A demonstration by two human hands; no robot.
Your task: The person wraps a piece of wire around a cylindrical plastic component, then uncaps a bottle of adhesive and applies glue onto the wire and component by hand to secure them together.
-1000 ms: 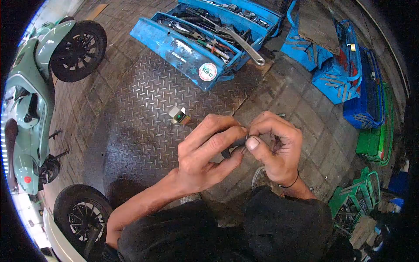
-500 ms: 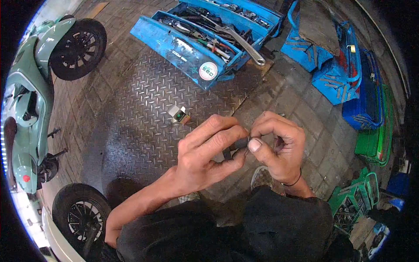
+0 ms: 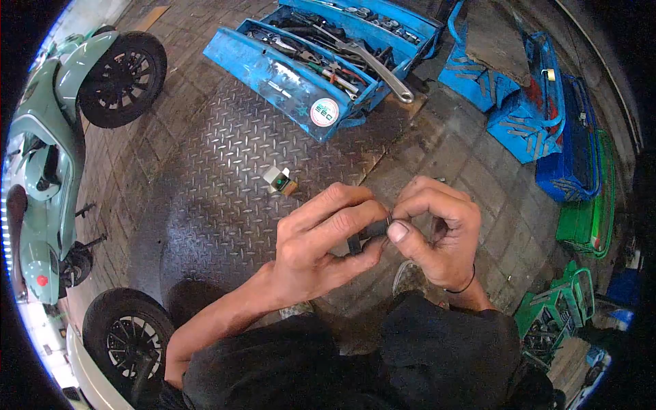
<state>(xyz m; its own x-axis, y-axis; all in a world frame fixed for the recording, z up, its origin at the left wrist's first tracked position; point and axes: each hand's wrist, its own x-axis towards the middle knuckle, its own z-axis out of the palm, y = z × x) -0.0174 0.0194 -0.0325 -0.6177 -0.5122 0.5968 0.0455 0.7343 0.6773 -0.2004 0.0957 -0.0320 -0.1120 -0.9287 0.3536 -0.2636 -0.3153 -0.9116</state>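
My left hand (image 3: 321,239) is closed around a small dark block-like part (image 3: 372,229), holding it between the thumb and fingers. What kind of part it is I cannot make out, as the fingers cover much of it. At the part's right end, my right hand (image 3: 444,236) pinches with thumb and forefinger. Something thin shows between those fingertips, too small to name. Both hands are close together above the floor. Beyond the left hand, a small opened cardboard box (image 3: 290,186) with something green inside sits on the metal tread plate (image 3: 232,184).
An open blue toolbox (image 3: 273,82) full of hand tools stands ahead, a large wrench (image 3: 376,61) lying across it. Further toolboxes line the right, including a blue one (image 3: 526,130) and a green one (image 3: 550,311). A pale green scooter (image 3: 58,171) stands at left.
The right hand has shifted very slightly to the right, its pinch still at the dark part's end. The left hand keeps nearly the same hold.
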